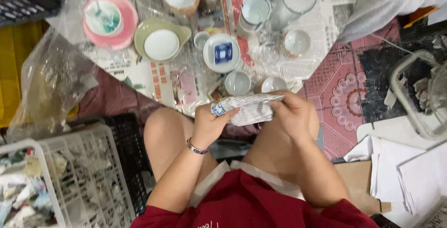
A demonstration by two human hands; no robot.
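Newspaper-wrapped small blue-and-white ceramic piece [244,108] sits above the lap, between both hands. Left hand [209,124] pinches its exposed end to steady it; right hand [294,114] clasps the paper end, keeping the wrapping tight. Unwrapped white ceramic cups [238,83] wait just beyond on spread newspaper sheets [326,18].

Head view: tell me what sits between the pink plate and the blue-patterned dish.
In the head view, a pale green spouted dish holding a white saucer lies between the pink plate and the blue-patterned dish, on newspaper.

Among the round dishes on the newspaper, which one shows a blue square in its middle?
The small white dish at the centre of the newspaper, just beyond the two plain white cups. The others have no blue square.
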